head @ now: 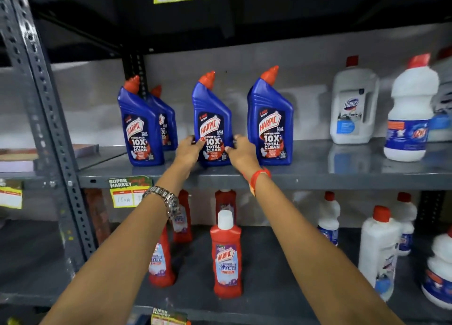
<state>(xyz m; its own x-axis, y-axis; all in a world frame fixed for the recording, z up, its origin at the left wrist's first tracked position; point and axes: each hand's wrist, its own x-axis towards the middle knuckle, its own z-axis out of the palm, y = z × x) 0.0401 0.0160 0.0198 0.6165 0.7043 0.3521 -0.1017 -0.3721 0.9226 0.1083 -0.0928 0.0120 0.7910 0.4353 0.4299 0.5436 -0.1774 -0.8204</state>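
Note:
A blue Harpic bottle with a red cap (212,119) stands upright in the middle of the grey metal shelf (318,175). My left hand (189,149) grips its lower left side and my right hand (241,151) grips its lower right side, thumbs on the label. Another blue Harpic bottle (270,121) stands close on its right. Two more (140,126) stand to the left, one behind the other. All are upright.
White Domex jug (353,104) and a white bottle with red cap (411,111) stand at the right. The shelf below holds red Harpic bathroom cleaner bottles (227,256) and white bottles (379,249). A slotted steel upright (49,119) frames the left. Price tags (127,192) hang on the shelf edge.

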